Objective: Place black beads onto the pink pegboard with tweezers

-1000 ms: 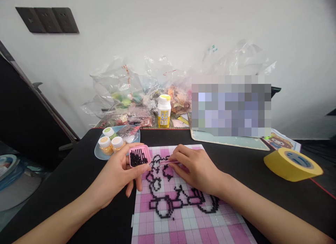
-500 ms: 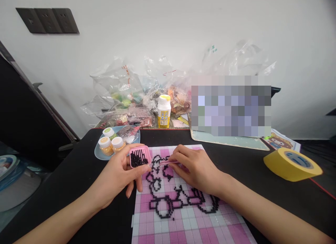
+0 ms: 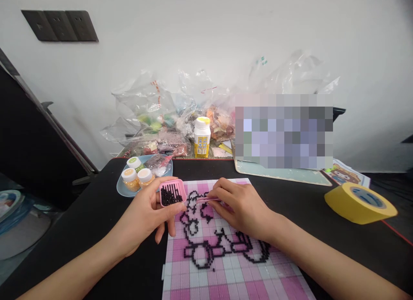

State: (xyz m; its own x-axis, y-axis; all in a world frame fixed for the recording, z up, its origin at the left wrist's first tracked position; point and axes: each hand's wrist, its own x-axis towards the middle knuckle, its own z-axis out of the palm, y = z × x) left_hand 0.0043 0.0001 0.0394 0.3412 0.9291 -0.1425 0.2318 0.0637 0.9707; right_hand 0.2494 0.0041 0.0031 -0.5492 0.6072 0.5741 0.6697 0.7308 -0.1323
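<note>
My left hand point(image 3: 142, 218) grips a small pink tray point(image 3: 184, 192) over the left edge of the board, tilted toward me. Black beads point(image 3: 170, 197) lie in it, some lined up in grooves. In my right hand point(image 3: 240, 205), pinched between thumb and fingers, are pink tweezers point(image 3: 206, 200), their tips pointing left over the board's upper part. The pegboard point(image 3: 193, 287) shows pink and white squares beneath it. Black beads on the board form an outline point(image 3: 201, 255); part of it is hidden by my right hand. One loose-looking black bead sits below the outline.
A blue plate point(image 3: 121, 189) with lidded bead jars point(image 3: 130, 179) and a bag stands at the left. Behind are a white and yellow bottle point(image 3: 202, 137) and plastic bags point(image 3: 145, 104). Yellow tape point(image 3: 342, 203) lies at the right, a pale green board point(image 3: 284, 175) at the back right.
</note>
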